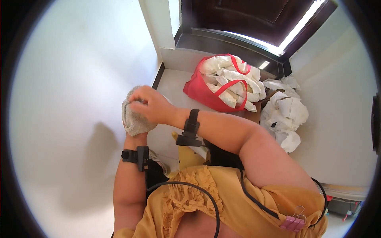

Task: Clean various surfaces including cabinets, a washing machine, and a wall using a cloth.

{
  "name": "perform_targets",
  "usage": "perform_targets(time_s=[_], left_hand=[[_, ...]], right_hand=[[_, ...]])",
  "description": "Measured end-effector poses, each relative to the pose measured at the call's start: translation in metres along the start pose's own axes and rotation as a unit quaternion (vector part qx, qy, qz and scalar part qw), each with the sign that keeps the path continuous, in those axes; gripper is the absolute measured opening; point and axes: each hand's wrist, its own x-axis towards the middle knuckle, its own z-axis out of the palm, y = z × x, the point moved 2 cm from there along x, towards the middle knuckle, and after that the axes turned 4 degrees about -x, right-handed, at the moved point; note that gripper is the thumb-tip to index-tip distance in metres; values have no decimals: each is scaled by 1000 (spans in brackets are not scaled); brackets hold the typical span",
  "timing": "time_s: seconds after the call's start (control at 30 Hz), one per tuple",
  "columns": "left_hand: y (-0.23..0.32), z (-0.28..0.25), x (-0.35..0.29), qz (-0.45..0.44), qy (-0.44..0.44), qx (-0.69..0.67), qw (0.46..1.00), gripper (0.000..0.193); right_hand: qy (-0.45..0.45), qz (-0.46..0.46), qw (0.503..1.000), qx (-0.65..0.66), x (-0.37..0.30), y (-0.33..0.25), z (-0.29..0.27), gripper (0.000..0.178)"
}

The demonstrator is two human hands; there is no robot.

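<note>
A grey, fluffy cloth (137,119) is draped over my left hand (136,139), beside the white wall. Only the wrist shows below it, so the left fingers are hidden. My right hand (152,105) reaches across from the right, its fingers curled against the upper part of the cloth. Thumb and forefinger bend toward each other at the fabric. Each wrist wears a black strap with a small box.
A white wall (87,79) stands close on the left. On the floor ahead sits a red bag (194,89) stuffed with white bundles. Crumpled white wrappings (287,113) lie right of it. A dark door (242,18) is at the back. A black cable (210,194) crosses my front.
</note>
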Motion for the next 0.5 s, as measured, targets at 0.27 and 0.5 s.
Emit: perform_targets(time_s=[0.27, 0.5], left_hand=[[-30, -22, 12, -161, 28, -511, 844, 28], [13, 0, 8, -122, 27, -432, 893, 63]], right_hand=[[-145, 303, 731, 594, 6, 25, 19, 25], [-29, 105, 994, 25, -2, 20, -2, 52]])
